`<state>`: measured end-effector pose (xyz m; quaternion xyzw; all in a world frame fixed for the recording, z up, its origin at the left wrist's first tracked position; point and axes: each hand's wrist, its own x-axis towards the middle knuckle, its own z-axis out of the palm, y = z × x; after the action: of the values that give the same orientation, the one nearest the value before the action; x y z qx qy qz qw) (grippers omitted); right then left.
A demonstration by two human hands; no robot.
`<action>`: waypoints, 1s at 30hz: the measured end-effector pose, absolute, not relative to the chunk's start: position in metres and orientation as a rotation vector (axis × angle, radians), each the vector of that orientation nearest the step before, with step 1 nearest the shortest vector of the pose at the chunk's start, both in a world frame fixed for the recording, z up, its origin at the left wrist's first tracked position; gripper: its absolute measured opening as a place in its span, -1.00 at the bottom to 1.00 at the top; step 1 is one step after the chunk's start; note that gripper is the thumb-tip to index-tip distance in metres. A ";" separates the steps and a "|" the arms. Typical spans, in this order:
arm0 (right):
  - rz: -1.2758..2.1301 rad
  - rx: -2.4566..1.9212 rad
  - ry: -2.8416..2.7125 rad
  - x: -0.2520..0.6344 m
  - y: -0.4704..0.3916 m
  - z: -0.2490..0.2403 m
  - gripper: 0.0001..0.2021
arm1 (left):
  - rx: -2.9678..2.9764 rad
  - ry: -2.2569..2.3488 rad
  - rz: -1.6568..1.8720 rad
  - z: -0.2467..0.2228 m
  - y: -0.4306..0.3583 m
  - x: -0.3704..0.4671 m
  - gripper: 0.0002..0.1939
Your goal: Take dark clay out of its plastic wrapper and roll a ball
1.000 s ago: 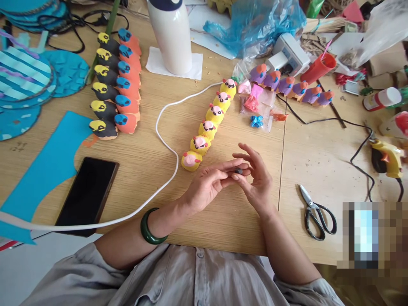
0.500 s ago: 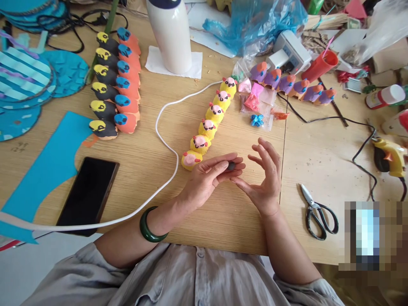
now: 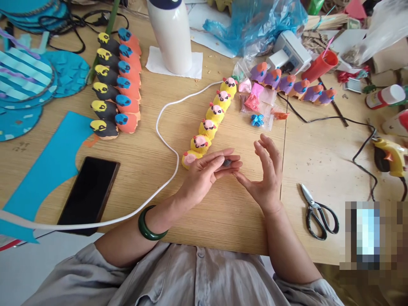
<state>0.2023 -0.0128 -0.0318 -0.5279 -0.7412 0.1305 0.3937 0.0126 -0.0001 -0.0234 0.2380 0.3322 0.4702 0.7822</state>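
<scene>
A small dark lump of modelling clay (image 3: 227, 162) rests on the fingers of my left hand (image 3: 204, 172), with the thumb closed over it. My right hand (image 3: 266, 176) is raised just to the right, fingers apart; its thumb tip is near or touching the left fingertips, and I see nothing held in it. Past my left hand runs a slanting row of yellow clay figures (image 3: 208, 127) with pink faces. The nearest yellow figure (image 3: 190, 159) has a plain pink patch and is partly covered by my hand; the others bear dark facial marks.
Scissors (image 3: 314, 212) lie on the right, a phone (image 3: 91, 191) on the left. A white cable (image 3: 158, 123) curves across the table (image 3: 204, 229). Bagged coloured clay (image 3: 255, 100), purple figures (image 3: 287, 83), black-and-orange figures (image 3: 127, 104), a white bottle (image 3: 172, 38) and a glue gun (image 3: 390, 155) stand around.
My left hand has shifted slightly left with the clay lump. My right hand's fingers have spread and straightened a little, and its thumb has moved slightly.
</scene>
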 end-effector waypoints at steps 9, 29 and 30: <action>0.396 -1.389 -1.594 0.199 -0.020 -0.032 -0.57 | 0.141 0.580 0.848 -0.020 0.002 0.014 -0.47; 0.482 -1.340 -2.015 0.163 -0.024 -0.033 -0.37 | 0.374 0.657 0.766 -0.021 -0.025 0.042 -0.48; 0.569 -1.320 -2.004 0.157 -0.027 -0.032 -0.33 | 0.478 0.671 0.792 -0.020 -0.023 0.043 -0.42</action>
<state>0.1575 -0.0267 -0.0322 -0.5051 -0.7666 0.2177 0.3312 0.0427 -0.0229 -0.0198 0.2264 0.3176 0.3749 0.8411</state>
